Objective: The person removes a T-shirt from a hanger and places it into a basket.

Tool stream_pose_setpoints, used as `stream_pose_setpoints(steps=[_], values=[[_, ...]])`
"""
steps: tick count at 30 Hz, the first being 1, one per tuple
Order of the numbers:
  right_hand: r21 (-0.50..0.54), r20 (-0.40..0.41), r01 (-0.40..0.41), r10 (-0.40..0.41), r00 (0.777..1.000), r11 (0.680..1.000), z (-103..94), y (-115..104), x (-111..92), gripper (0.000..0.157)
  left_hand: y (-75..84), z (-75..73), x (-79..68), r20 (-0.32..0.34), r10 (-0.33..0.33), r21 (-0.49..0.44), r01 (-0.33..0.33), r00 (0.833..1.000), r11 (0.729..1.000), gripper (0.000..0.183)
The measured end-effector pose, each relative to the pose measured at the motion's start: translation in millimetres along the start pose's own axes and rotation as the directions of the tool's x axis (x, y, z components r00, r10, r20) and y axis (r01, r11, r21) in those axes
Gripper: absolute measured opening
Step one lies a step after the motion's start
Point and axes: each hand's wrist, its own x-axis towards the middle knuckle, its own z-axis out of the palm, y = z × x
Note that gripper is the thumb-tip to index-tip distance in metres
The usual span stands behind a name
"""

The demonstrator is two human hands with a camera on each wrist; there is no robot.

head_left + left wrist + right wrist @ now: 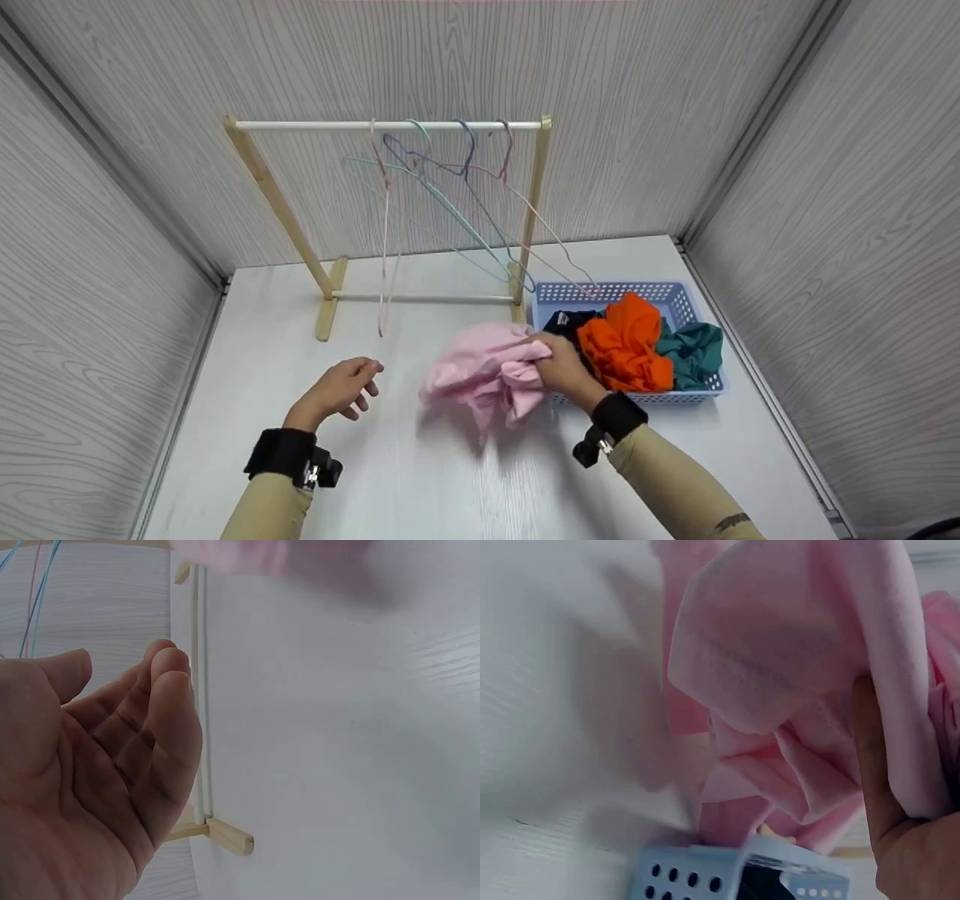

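A crumpled pink cloth garment (480, 367) hangs above the white table, gripped by my right hand (564, 367) at its right side. In the right wrist view, folds of the pink garment (780, 675) drape around the fingers, and a thumb or finger shows against it. My left hand (341, 390) is held over the table to the left of the garment, fingers loosely bent around nothing. The left wrist view shows that palm (90, 795) with nothing in it. What kind of garment it is cannot be made out.
A blue perforated basket (694, 304) at the right holds orange cloth (626, 345), teal cloth (690, 351) and dark cloth (566, 322). Behind the hands stands a wooden rack with a white rail (300, 126), from which several wire hangers (465, 214) hang. Grey panels enclose the table.
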Motion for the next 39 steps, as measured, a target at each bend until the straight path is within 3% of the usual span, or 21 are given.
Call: stream_pose_setpoints(steps=[3,10,15,20,22,25,28,30,33,39], values=[[-0.024,-0.094,0.000,-0.002,0.996,1.000,-29.5,-0.2,12.1,0.025,2.2,-7.0,-1.1,-0.019,0.001,0.001,-0.001,1.000,1.000,0.042],[-0.231,-0.072,-0.138,0.125,0.990,0.963,-82.4,22.1,19.2,0.032,1.0,-11.4,-3.2,-0.036,-0.009,-0.005,0.009,0.999,1.000,0.042],[-0.327,-0.209,-0.229,0.166,0.964,0.917,-102.7,24.1,24.3,0.035,0.6,-10.6,-6.8,-0.025,-0.005,0.013,0.006,1.000,1.000,0.043],[-0.485,-0.279,-0.249,0.122,0.953,0.838,-103.4,19.8,27.3,0.042,-1.6,-11.3,-12.1,-0.030,-0.017,0.028,0.018,0.999,0.999,0.042],[-0.562,-0.227,-0.231,0.121,0.966,0.794,-94.1,23.5,22.1,0.038,-4.0,-10.4,-14.0,-0.032,-0.024,0.024,0.024,0.999,0.999,0.042],[-0.651,-0.045,-0.156,0.168,0.985,0.742,-73.2,30.6,6.8,0.038,-8.4,-8.3,-17.4,-0.031,-0.036,0.018,0.036,0.999,0.999,0.041],[-0.687,0.148,-0.090,0.259,0.954,0.722,-51.8,33.4,-11.3,0.058,-11.8,-5.5,-20.2,-0.037,-0.053,0.018,0.054,0.998,0.998,0.040],[-0.707,0.229,-0.039,0.280,0.932,0.706,-40.7,36.2,-22.3,0.073,-13.6,-3.4,-21.9,-0.047,-0.063,0.018,0.064,0.997,0.998,0.039],[-0.706,0.310,0.044,0.253,0.917,0.707,-30.8,45.6,-33.8,0.070,-15.8,-1.0,-24.2,-0.046,-0.070,0.019,0.071,0.996,0.997,0.039],[-0.648,0.358,0.122,0.160,0.920,0.752,-41.2,69.7,-28.8,0.030,-20.2,1.2,-27.5,-0.037,-0.062,0.019,0.062,0.997,0.998,0.039]])
